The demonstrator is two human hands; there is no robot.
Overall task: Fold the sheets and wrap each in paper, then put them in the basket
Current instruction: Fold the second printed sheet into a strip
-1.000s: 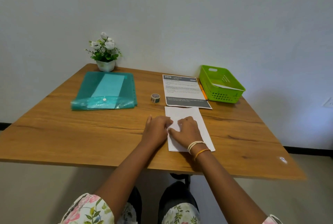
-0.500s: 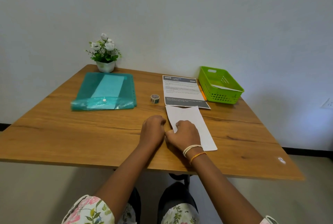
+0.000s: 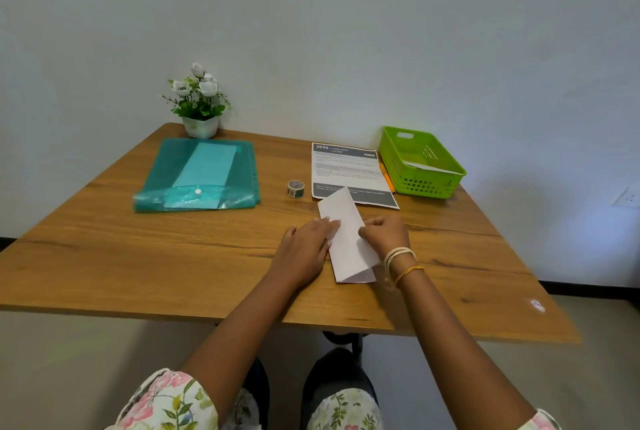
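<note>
Both hands have raised the folded sheet (image 3: 346,235) off the tabletop (image 3: 173,256).
Left hand (image 3: 304,249) and right hand (image 3: 384,234) pinch its long sides, its long axis pointing toward the basket (image 3: 420,163).

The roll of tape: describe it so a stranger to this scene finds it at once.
Start at the wooden table against the white wall. Between the teal plastic folder and the printed instruction sheet stands the roll of tape, alone on bare wood. It is the only small round thing there, a pale ring with little printed pictures.
</note>
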